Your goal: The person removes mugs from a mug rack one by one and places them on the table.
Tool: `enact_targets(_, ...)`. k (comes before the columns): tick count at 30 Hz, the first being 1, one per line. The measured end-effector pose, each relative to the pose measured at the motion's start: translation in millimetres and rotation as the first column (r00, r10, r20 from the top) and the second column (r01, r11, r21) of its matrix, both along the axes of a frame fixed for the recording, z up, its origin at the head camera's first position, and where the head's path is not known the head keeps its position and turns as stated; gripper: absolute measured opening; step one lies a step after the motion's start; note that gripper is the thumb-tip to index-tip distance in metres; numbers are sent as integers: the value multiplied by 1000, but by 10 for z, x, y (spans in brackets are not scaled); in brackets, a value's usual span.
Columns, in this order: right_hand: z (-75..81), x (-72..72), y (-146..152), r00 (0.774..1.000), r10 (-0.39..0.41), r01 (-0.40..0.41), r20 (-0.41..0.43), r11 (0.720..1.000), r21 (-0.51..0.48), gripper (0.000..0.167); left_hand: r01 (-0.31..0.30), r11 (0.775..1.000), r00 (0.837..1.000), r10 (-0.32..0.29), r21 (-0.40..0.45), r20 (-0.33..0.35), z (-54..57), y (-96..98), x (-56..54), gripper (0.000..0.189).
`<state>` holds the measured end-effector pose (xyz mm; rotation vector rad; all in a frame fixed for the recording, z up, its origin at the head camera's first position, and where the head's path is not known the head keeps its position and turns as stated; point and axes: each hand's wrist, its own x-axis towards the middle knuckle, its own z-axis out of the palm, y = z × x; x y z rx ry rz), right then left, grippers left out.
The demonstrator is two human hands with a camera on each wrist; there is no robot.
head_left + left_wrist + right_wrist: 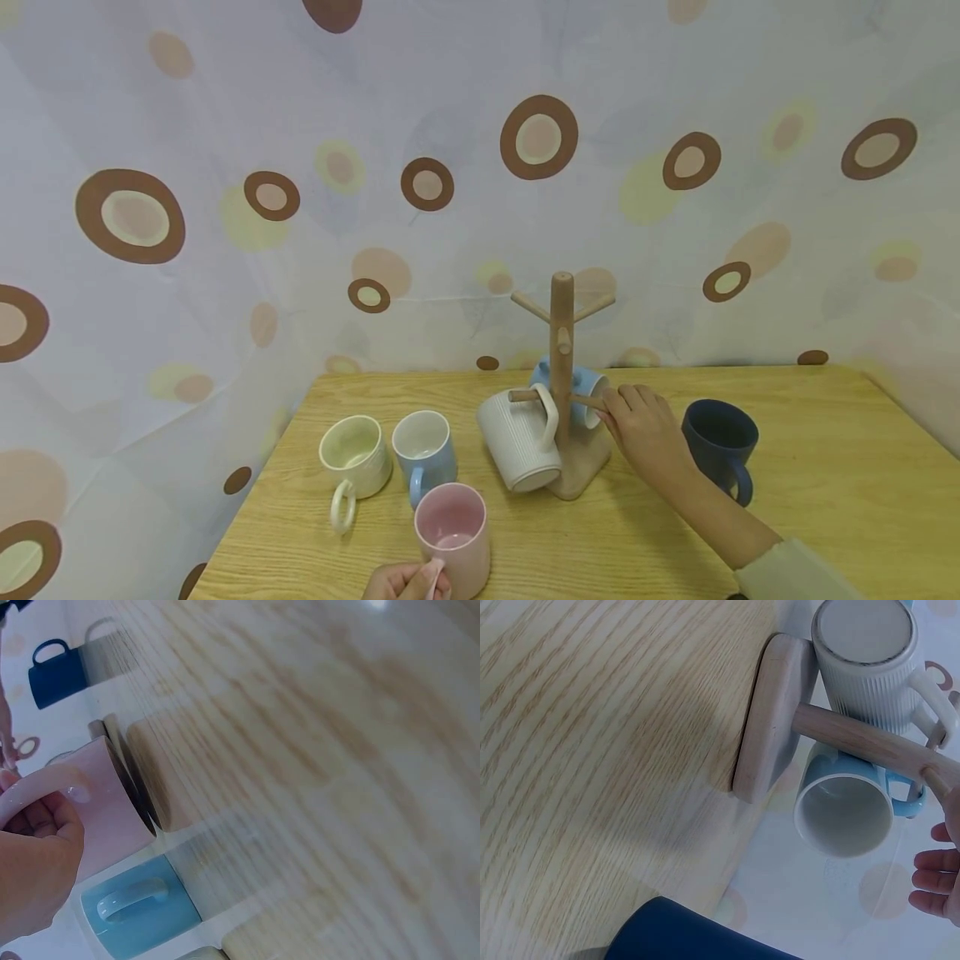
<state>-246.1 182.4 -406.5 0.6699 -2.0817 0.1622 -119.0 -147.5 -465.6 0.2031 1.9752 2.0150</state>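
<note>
Low in the head view, my left hand (405, 581) grips the handle of a pink mug (468, 546); the left wrist view shows fingers curled through that handle (45, 787). Whether the mug's base touches the table I cannot tell. My right hand (647, 429) holds the end of a lower right peg (588, 402) on a wooden mug tree (561, 358), thumb and fingers about it. A ribbed white mug (517, 442) hangs tilted by its handle from the lower left peg. Behind the post hangs a light blue mug (844, 814), its mouth facing right in the head view.
A cream mug (356, 458) and a blue mug (425, 454) stand at the left on the wooden table (300, 542). Right of the tree, a dark blue mug (720, 442) stands close behind my right forearm. A patterned cloth (450, 100) hangs behind the table.
</note>
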Motion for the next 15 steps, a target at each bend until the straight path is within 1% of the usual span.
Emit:
enact_targets(5, -8, -6, 4, 1000, 9, -9, 5, 1000, -4, 51, 6, 1000, 1000, -6, 12, 4, -9, 2, -5, 60)
enact_targets(11, -7, -14, 1, 1000, 12, -12, -12, 1000, -7, 52, 13, 1000, 999, -12, -3, 45, 4, -4, -7, 64)
enact_targets(15, -11, -13, 0, 1000, 12, -12, -12, 1000, -9, 52, 29, 1000, 997, -28, -3, 70, 18, -7, -2, 65)
